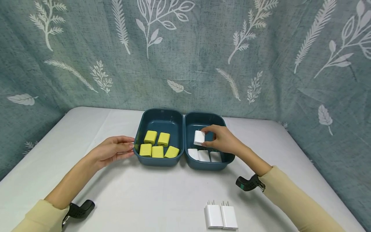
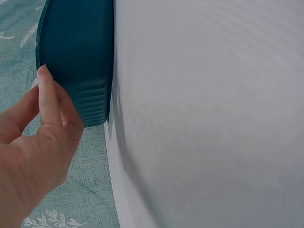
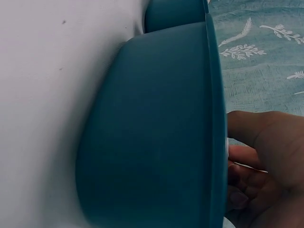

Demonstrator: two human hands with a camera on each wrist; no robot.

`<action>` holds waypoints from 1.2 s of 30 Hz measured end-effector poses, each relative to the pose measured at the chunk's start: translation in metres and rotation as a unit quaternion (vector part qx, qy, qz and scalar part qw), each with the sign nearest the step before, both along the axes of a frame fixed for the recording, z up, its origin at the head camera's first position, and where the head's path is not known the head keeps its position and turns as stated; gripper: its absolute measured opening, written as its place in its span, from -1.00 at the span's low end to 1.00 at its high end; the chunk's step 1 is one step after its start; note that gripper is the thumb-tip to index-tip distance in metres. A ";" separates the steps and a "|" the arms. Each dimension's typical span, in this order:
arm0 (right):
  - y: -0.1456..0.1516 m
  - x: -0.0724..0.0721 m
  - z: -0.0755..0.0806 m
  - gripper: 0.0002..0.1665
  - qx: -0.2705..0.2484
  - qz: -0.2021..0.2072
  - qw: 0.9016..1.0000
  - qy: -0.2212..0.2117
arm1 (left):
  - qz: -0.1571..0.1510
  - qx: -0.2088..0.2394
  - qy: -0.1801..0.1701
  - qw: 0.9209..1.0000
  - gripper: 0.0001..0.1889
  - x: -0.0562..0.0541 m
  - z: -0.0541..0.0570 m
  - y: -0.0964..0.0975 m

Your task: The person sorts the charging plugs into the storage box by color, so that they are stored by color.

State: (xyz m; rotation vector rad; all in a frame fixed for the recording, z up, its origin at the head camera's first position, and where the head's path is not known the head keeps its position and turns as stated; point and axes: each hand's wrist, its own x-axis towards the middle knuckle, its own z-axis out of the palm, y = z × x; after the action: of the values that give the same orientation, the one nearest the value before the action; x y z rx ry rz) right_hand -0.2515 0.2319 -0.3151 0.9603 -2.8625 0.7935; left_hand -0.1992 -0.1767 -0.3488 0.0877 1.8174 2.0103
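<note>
My left hand (image 1: 113, 149) touches the left side of a dark teal bin (image 1: 159, 162), its fingertips at the rim; in the left wrist view the fingers lie against the outer wall. Several yellow charger plugs (image 1: 157, 151) lie in that bin. My right hand (image 1: 221, 138) pinches a white charger plug (image 1: 199, 137) between thumb and fingers over the second teal bin (image 1: 207, 165). Three white charger plugs (image 1: 204, 156) lie along that bin's front. In the right wrist view the bin wall (image 3: 156, 128) hides most of the held plug and the fingertips.
Two more white charger plugs (image 1: 221, 217) lie side by side on the white tablecloth (image 1: 150, 199), prongs pointing away. The two bins stand next to each other near the table's back edge. A patterned teal curtain (image 1: 185, 64) hangs behind. Each wrist wears a black camera mount (image 1: 247, 183).
</note>
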 end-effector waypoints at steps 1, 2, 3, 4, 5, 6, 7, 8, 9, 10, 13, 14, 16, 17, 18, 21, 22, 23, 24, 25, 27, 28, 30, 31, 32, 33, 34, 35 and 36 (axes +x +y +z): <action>-0.001 -0.001 0.000 -0.42 0.002 -0.001 1.000 -0.001 | 0.000 0.000 0.000 1.000 -0.51 0.000 0.000 0.000; -0.002 -0.002 0.000 -0.42 0.004 -0.001 1.000 -0.003 | 0.000 -0.001 0.000 1.000 -0.51 0.000 0.000 0.000; -0.003 -0.004 -0.001 -0.42 0.006 -0.001 1.000 -0.006 | 0.000 -0.001 0.000 1.000 -0.51 0.000 0.000 0.000; -0.004 -0.005 -0.001 -0.42 0.008 0.000 1.000 -0.009 | 0.001 -0.002 0.000 1.000 -0.51 0.000 0.001 0.000; -0.005 -0.006 -0.002 -0.42 0.009 0.000 1.000 -0.012 | 0.000 -0.001 -0.001 1.000 -0.50 0.000 0.001 0.001; -0.005 -0.007 -0.003 -0.43 0.011 0.000 1.000 -0.014 | 0.001 -0.003 -0.001 1.000 -0.50 0.000 0.001 0.001; -0.006 -0.008 -0.004 -0.43 0.012 -0.001 1.000 -0.016 | 0.000 -0.002 -0.001 1.000 -0.50 0.000 0.001 0.001; -0.006 -0.008 -0.004 -0.43 0.013 -0.001 1.000 -0.017 | -0.001 -0.002 -0.002 1.000 -0.49 0.000 0.001 0.001; -0.007 -0.009 -0.005 -0.43 0.014 0.000 1.000 -0.016 | -0.001 -0.002 -0.002 1.000 -0.49 0.000 0.000 0.001; -0.008 -0.009 -0.006 -0.43 0.015 0.000 1.000 -0.017 | -0.001 -0.002 -0.002 1.000 -0.49 0.000 0.000 0.001; -0.011 -0.010 -0.007 -0.44 0.020 0.001 1.000 -0.014 | 0.001 -0.003 -0.003 1.000 -0.50 0.000 0.000 0.000; -0.012 -0.010 -0.007 -0.44 0.022 0.000 1.000 -0.014 | 0.001 -0.003 -0.003 1.000 -0.49 0.000 0.000 0.000; -0.014 -0.011 -0.007 -0.44 0.030 -0.005 0.999 -0.013 | 0.000 -0.004 -0.003 1.000 -0.49 0.000 0.000 0.000; -0.015 -0.011 -0.007 -0.43 0.035 -0.008 0.999 -0.014 | -0.001 -0.004 -0.003 1.000 -0.48 0.000 0.000 0.000; -0.016 -0.012 -0.007 -0.43 0.039 -0.011 0.999 -0.015 | -0.002 -0.002 -0.002 1.000 -0.47 -0.001 0.000 0.000; -0.020 -0.014 -0.009 -0.43 0.051 -0.017 0.998 -0.021 | -0.004 -0.002 -0.002 1.000 -0.47 -0.001 0.000 0.000; -0.021 -0.014 -0.010 -0.44 0.053 -0.017 0.998 -0.023 | -0.003 -0.001 -0.002 1.000 -0.47 -0.001 -0.001 0.000; -0.022 -0.015 -0.011 -0.44 0.054 -0.015 0.998 -0.023 | -0.002 0.000 -0.002 1.000 -0.48 -0.001 -0.001 0.000; -0.023 -0.015 -0.012 -0.45 0.056 -0.013 0.998 -0.022 | -0.003 0.001 -0.001 1.000 -0.48 -0.001 -0.001 0.000; -0.024 -0.016 -0.013 -0.45 0.056 -0.012 0.998 -0.024 | -0.002 0.002 -0.001 1.000 -0.49 -0.001 -0.002 -0.001; -0.025 -0.016 -0.014 -0.45 0.058 -0.012 0.998 -0.023 | -0.001 0.002 -0.001 1.000 -0.50 -0.001 -0.002 -0.001; -0.026 -0.017 -0.015 -0.45 0.058 -0.012 0.998 -0.023 | -0.001 0.002 0.000 1.000 -0.50 -0.001 -0.003 -0.002; -0.026 -0.016 -0.014 -0.44 0.061 -0.014 0.998 -0.022 | -0.002 0.001 0.002 1.000 -0.50 -0.002 -0.003 -0.002; -0.027 -0.017 -0.014 -0.44 0.063 -0.015 0.998 -0.023 | 0.000 0.001 0.002 1.000 -0.51 -0.002 -0.003 -0.002; -0.027 -0.017 -0.014 -0.44 0.064 -0.015 0.998 -0.024 | -0.001 0.001 0.002 1.000 -0.51 -0.002 -0.004 -0.002; -0.027 -0.017 -0.015 -0.45 0.065 -0.014 0.997 -0.024 | -0.001 0.002 0.002 1.000 -0.51 -0.002 -0.004 -0.002; -0.027 -0.017 -0.015 -0.45 0.067 -0.014 0.997 -0.025 | -0.001 0.002 0.002 1.000 -0.51 -0.002 -0.004 -0.002; -0.027 -0.017 -0.015 -0.46 0.069 -0.013 0.997 -0.026 | -0.001 0.003 0.002 1.000 -0.51 -0.002 -0.003 -0.002; -0.027 -0.018 -0.016 -0.46 0.072 -0.014 0.997 -0.028 | -0.001 0.003 0.001 1.000 -0.51 -0.002 -0.003 -0.002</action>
State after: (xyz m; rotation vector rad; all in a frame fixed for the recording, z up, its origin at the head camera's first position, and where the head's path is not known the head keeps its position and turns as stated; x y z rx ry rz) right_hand -0.2694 0.2046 -0.3313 0.9236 -3.0089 0.6294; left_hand -0.2012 -0.1791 -0.3523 0.0941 1.8117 2.0167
